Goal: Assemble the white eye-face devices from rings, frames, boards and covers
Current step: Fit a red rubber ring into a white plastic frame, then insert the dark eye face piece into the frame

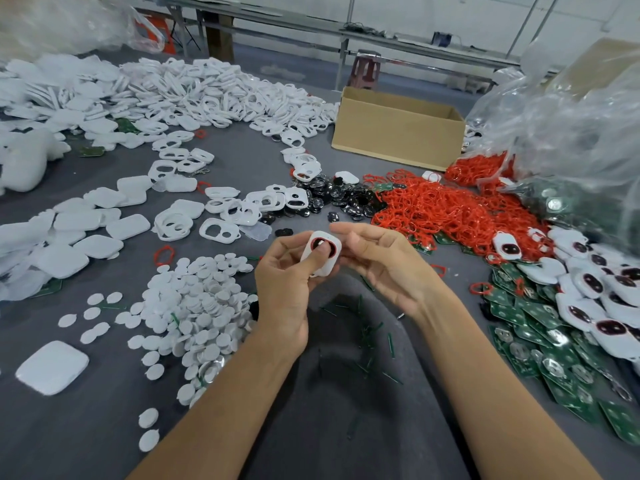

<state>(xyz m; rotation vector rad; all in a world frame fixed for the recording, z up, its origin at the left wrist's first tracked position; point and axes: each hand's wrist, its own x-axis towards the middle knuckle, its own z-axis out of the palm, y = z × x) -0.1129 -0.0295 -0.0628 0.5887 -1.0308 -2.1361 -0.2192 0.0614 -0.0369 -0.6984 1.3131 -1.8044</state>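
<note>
Lying at the far left of the grey counter (242, 161) are white covers (52, 367) and round discs (194, 306); the left hand (284, 289) grips a white frame (322, 252), thumb pressing its red ring; the right hand (377, 261) touches the frame's edge, fingers loosely spread; red rings (450, 209) and green boards (540, 344) lie right.

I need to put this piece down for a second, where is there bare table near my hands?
Bare grey table lies between your forearms, though green scraps litter it. Another patch sits between the white discs and the lone white cover. Right is crowded: red rings, green boards.
</note>
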